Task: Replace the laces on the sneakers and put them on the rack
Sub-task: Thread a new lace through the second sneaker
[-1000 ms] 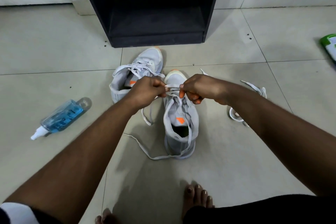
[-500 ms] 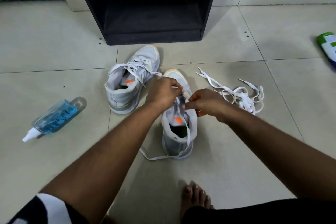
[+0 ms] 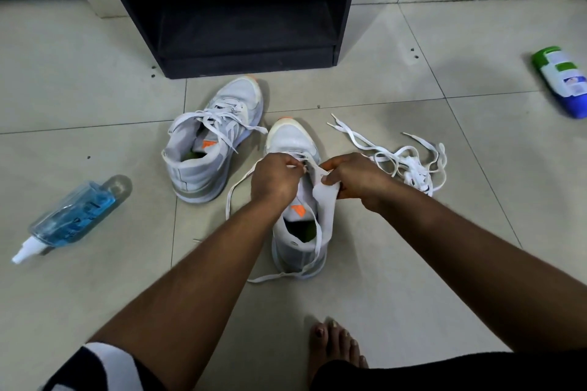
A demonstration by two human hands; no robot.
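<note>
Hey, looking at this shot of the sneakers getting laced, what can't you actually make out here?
All from the head view:
- Eyelets of the near sneaker: covered by the left hand and right hand.
- How far the lace is threaded: hidden under the fingers.
- Top of the rack: cut off by the upper edge.
- Label text on the blue spray bottle: too small.

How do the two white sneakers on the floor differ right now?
The far white sneaker with the orange tongue tag stands untouched beside the black rack, lace crossed over its tongue. The near white sneaker is being worked on: left hand and right hand pinch its lace, whose ends trail on the floor. Both stand upright, toes toward the rack.
</note>
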